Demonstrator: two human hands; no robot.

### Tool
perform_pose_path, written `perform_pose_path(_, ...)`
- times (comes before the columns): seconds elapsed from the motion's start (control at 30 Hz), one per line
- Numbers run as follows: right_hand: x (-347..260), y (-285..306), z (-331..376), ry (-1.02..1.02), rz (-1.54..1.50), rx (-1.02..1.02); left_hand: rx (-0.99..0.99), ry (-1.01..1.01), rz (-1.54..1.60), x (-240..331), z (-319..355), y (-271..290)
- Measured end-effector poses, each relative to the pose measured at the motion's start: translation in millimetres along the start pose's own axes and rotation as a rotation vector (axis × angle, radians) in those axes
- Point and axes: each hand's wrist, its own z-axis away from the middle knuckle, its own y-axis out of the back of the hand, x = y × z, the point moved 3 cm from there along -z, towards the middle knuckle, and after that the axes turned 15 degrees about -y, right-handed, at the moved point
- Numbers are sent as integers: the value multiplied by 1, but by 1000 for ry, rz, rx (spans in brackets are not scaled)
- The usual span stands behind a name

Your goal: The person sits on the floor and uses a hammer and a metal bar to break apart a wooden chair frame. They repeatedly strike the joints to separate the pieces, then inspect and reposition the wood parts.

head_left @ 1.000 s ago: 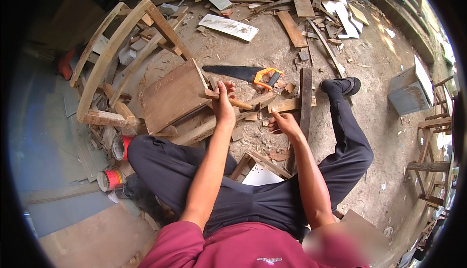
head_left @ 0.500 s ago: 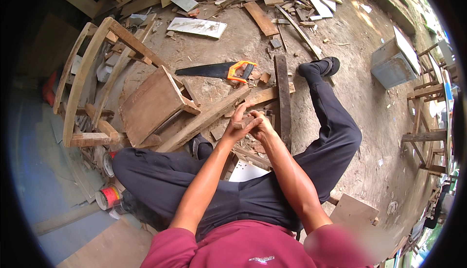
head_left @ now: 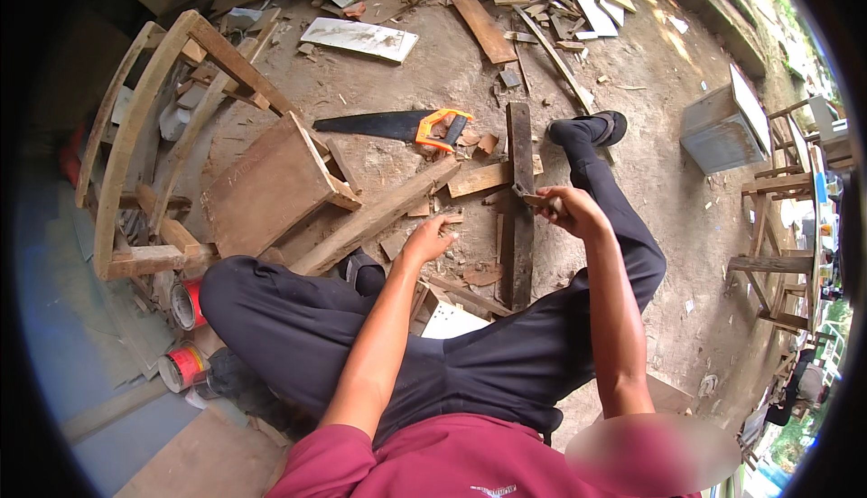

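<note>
My right hand (head_left: 562,211) is closed around the wooden handle of what looks like a hammer (head_left: 522,191). Its small dark head lies over the dark wooden beam (head_left: 519,254), though I cannot tell whether they touch. My left hand (head_left: 427,241) pinches a small wood piece (head_left: 451,219), mostly covered by the fingers. Just beyond that hand, a long squared timber (head_left: 379,218) runs slantwise. A short plank (head_left: 488,178) crosses near the dark beam. Farther off, a handsaw (head_left: 388,125) with an orange and black handle rests on the ground.
To the left stand a wooden box (head_left: 266,186) and a curved wooden frame (head_left: 135,146). Scrap boards (head_left: 488,28) are heaped at the far side. A grey box (head_left: 722,128) sits at the right, near wooden racks (head_left: 781,263). Cans (head_left: 183,367) stand by my left knee.
My hands were together around the small wood piece and have parted. The right hand has moved right and now grips the hammer-like tool; the left keeps the wood piece.
</note>
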Motion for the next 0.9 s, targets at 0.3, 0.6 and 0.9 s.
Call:
perform_pose_path(0.3, -27, -2, -9, 270, -56, -18, -136, -48, -123, 64, -34, -73)
perform_pose_path(0.6, -105, 15, -106, 456, 621, 606, -303, -151, -503, 100, -81, -145)
perform_pose_path(0.9, -129, 7, -111, 633, 582, 627, -499, -60, -553, 107, -79, -156)
